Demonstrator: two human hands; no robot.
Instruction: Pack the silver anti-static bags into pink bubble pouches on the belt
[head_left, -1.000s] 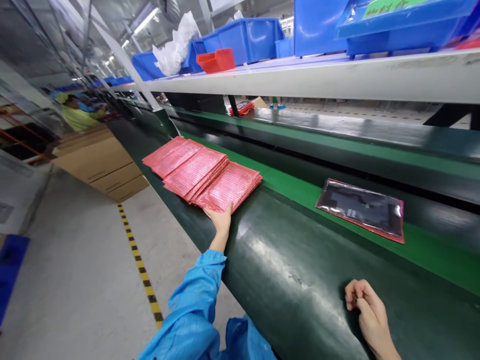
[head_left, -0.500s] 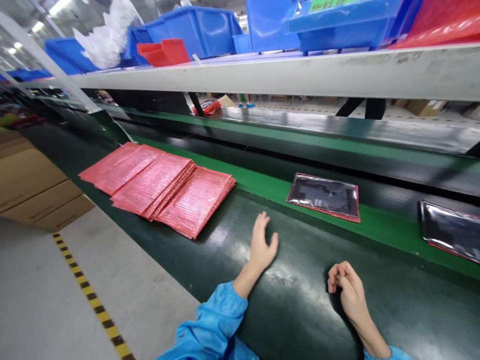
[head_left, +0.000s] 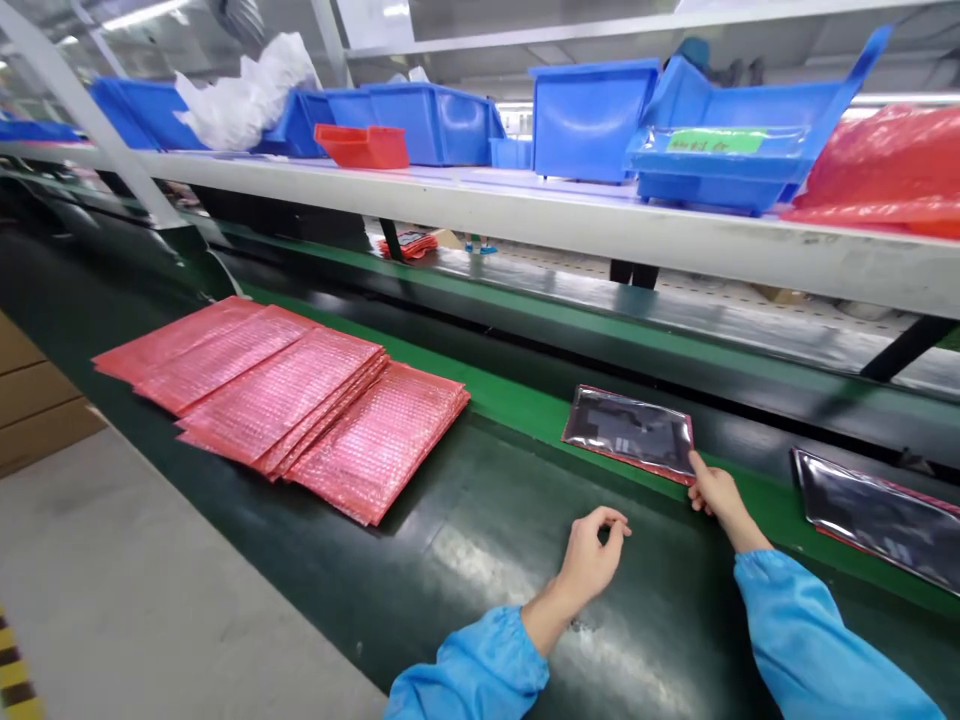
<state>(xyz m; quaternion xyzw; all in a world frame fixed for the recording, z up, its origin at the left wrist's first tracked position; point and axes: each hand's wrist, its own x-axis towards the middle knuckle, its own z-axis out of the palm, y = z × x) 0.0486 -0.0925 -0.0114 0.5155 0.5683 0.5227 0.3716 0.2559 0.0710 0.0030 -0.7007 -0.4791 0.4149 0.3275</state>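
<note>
My right hand [head_left: 716, 492] pinches the near right corner of a red-backed flat bag [head_left: 628, 430]. A dark panel shows through its glossy clear face, and it lies on the green strip of the bench. Over the dark bench surface, to the left and nearer me, is my left hand [head_left: 589, 555]. Its fingers curl in toward the thumb, and I see nothing between them. Further right lies a second such dark-faced bag [head_left: 885, 515], partly cut off by the frame edge. Overlapping piles of red bubble bags [head_left: 382, 430] spread out left of my hands.
Above the bench runs a white shelf [head_left: 525, 220] carrying blue bins [head_left: 592, 120], a small red bin [head_left: 364, 147], white plastic [head_left: 255, 95] and red plastic [head_left: 885, 165]. Cardboard boxes [head_left: 45, 430] stand at the left by the floor. A slanted post [head_left: 97, 120] rises at the left.
My right hand has moved forward from the bench surface and taken the dark-faced bag's corner. My left hand has moved right and its spread fingers have curled in. The view has tilted up.
</note>
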